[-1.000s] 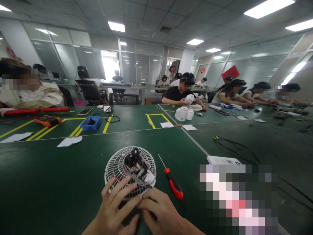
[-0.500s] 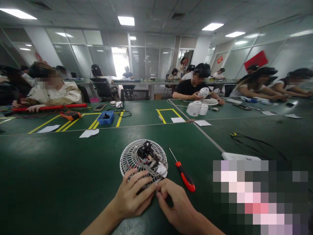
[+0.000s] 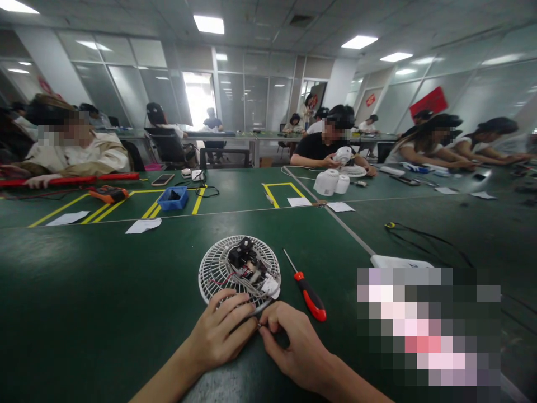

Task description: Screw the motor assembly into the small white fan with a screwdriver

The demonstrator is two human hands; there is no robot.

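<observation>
A white round fan grille [image 3: 212, 260] lies on the green table in front of me. On top of it sits an exposed fan motor assembly [image 3: 247, 260] with black parts, thin wires and a white piece. My left hand [image 3: 222, 330] rests over the grille's near rim, fingers stretched out and thumb hidden. Close by, my right hand [image 3: 296, 341] is closed in a pinch at the tip of my left index finger. Something tiny and dark shows at that pinch, too small to name. A red and black screwdriver [image 3: 309, 296] lies right of the grille.
Beyond are a blue bin [image 3: 173, 198], an orange meter [image 3: 109, 194], a phone [image 3: 163, 179] and paper sheets [image 3: 143, 225]. White housings [image 3: 327, 182] stand near a co-worker [image 3: 312, 148] holding a white part. A black cable [image 3: 428, 232] lies right, near a blurred-out patch.
The whole view has shifted slightly, so the table things appear a little further left and up. Both hands keep nearly the same pose at the grille's near edge.
</observation>
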